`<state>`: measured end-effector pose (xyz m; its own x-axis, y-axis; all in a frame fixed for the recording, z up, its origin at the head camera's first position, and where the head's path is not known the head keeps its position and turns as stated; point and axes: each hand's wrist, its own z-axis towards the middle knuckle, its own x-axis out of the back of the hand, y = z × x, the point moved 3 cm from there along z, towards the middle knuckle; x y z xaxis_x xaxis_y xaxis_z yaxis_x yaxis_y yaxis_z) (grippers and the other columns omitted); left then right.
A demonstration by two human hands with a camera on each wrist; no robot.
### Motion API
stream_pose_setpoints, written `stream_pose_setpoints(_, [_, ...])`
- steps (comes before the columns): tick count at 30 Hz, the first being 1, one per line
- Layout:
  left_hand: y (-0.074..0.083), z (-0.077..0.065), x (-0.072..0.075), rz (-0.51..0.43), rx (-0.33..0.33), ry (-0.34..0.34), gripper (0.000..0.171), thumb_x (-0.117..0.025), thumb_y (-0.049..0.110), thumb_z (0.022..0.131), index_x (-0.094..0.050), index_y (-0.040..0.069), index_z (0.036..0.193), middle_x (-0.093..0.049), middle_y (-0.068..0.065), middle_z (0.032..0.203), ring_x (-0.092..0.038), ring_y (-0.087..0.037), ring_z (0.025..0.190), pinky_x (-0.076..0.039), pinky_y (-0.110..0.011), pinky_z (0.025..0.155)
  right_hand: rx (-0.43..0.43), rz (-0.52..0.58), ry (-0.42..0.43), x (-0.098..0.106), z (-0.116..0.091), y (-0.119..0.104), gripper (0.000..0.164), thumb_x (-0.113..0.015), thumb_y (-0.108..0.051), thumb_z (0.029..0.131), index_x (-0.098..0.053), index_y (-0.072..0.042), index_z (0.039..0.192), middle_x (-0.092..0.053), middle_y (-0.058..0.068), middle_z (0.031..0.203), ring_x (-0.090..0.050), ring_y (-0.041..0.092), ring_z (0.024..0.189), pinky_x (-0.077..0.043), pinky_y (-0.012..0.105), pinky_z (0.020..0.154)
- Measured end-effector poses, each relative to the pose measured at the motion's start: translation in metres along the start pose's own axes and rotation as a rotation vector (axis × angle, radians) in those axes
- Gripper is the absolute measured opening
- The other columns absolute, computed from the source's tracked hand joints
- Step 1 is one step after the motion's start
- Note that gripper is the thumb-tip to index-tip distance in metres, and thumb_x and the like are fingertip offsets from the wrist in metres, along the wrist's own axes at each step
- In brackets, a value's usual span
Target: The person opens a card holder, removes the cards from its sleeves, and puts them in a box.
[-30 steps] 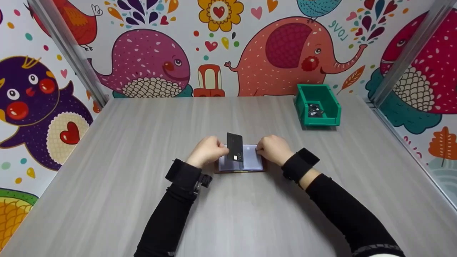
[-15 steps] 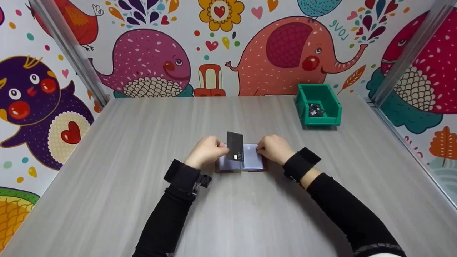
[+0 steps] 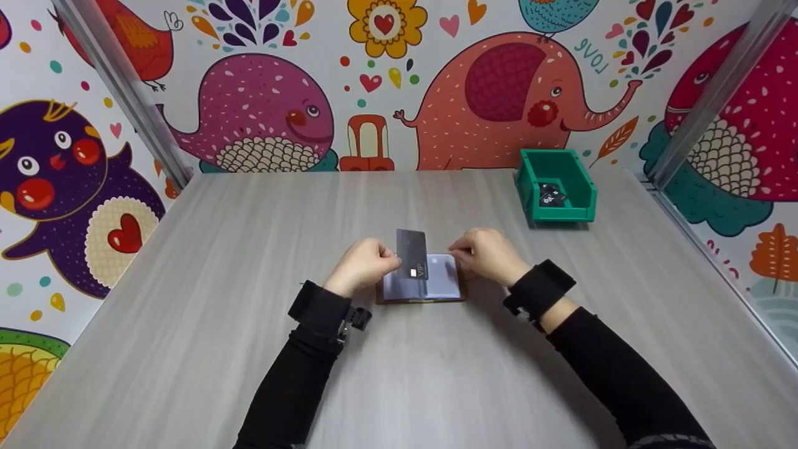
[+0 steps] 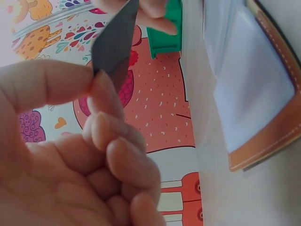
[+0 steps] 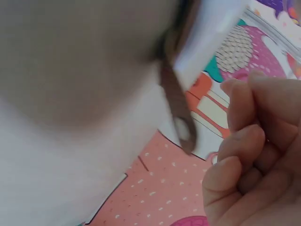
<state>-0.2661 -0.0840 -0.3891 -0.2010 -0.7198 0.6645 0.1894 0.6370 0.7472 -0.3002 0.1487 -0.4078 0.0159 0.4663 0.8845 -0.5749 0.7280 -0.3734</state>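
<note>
My left hand [image 3: 363, 265] pinches a black card [image 3: 412, 254] between thumb and forefinger. The card stands tilted over the card holder, its face marked "VIP" with a small chip. In the left wrist view the card [image 4: 114, 49] shows nearly edge-on. The card holder [image 3: 444, 284] lies spread on the table with clear plastic sleeves; its brown stitched cover [image 4: 263, 148] shows in the left wrist view. At the holder's upper right corner is my right hand [image 3: 491, 257], fingers loosely curled with nothing visible in them. A brown snap strap [image 5: 178, 106] juts from the holder beside that hand.
A green bin [image 3: 564, 214] stands at the back right of the table [image 3: 262, 249], with several black cards [image 3: 552, 195] inside. Behind the table rises a wall [image 3: 399, 81] printed with cartoon animals, and metal posts [image 3: 121, 93] stand at the corners.
My right hand has come off the holder's right sleeve and shifted slightly right, its fingers loosening. The left hand keeps its pinch on the card, which has tilted slightly.
</note>
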Motion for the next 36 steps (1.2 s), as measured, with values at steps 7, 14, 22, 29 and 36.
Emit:
stream_pose_setpoints(7, [0.004, 0.001, -0.003, -0.003, -0.017, 0.067, 0.043, -0.063, 0.016, 0.086, -0.037, 0.021, 0.051, -0.034, 0.01, 0.05, -0.034, -0.008, 0.048, -0.028, -0.024, 0.05, 0.014, 0.071, 0.035, 0.015, -0.001, -0.016, 0.009, -0.073, -0.011, 0.09, -0.078, -0.005, 0.092, -0.069, 0.005, 0.081, -0.058, 0.018, 0.072, -0.047, 0.035, 0.066])
stream_pose_setpoints(14, [0.008, 0.002, -0.008, 0.001, -0.015, 0.075, 0.042, -0.065, 0.016, 0.088, -0.04, 0.019, 0.054, -0.038, 0.008, 0.053, -0.039, -0.01, 0.051, -0.032, -0.026, 0.054, 0.054, 0.103, 0.05, 0.014, -0.002, -0.023, 0.01, -0.073, -0.014, 0.09, -0.078, -0.006, 0.092, -0.068, 0.002, 0.079, -0.058, 0.015, 0.071, -0.047, 0.033, 0.065])
stream_pose_setpoints(22, [0.011, 0.003, -0.016, -0.008, -0.009, 0.052, 0.036, -0.066, 0.015, 0.09, -0.048, 0.018, 0.058, -0.049, 0.006, 0.06, -0.045, -0.011, 0.055, -0.038, -0.027, 0.06, 0.058, 0.113, 0.037, 0.009, -0.004, -0.025, 0.011, -0.072, -0.015, 0.091, -0.078, -0.005, 0.089, -0.067, 0.002, 0.078, -0.058, 0.015, 0.072, -0.05, 0.034, 0.066])
stream_pose_setpoints(29, [0.011, 0.004, -0.021, 0.026, -0.015, 0.066, 0.031, -0.065, 0.015, 0.089, -0.052, 0.017, 0.061, -0.052, 0.007, 0.062, -0.048, -0.011, 0.057, -0.041, -0.029, 0.063, 0.051, 0.113, 0.05, 0.007, -0.006, -0.025, 0.008, -0.074, -0.012, 0.089, -0.077, -0.005, 0.087, -0.067, 0.003, 0.078, -0.06, 0.016, 0.073, -0.051, 0.035, 0.067])
stream_pose_setpoints(36, [0.012, 0.005, -0.024, 0.054, -0.017, 0.08, 0.039, -0.064, 0.015, 0.088, -0.045, 0.019, 0.054, -0.045, 0.009, 0.054, -0.044, -0.01, 0.052, -0.037, -0.028, 0.059, -0.028, 0.123, 0.025, 0.006, -0.006, -0.024, 0.01, -0.075, -0.015, 0.089, -0.075, -0.005, 0.086, -0.061, 0.002, 0.076, -0.053, 0.016, 0.07, -0.045, 0.032, 0.065])
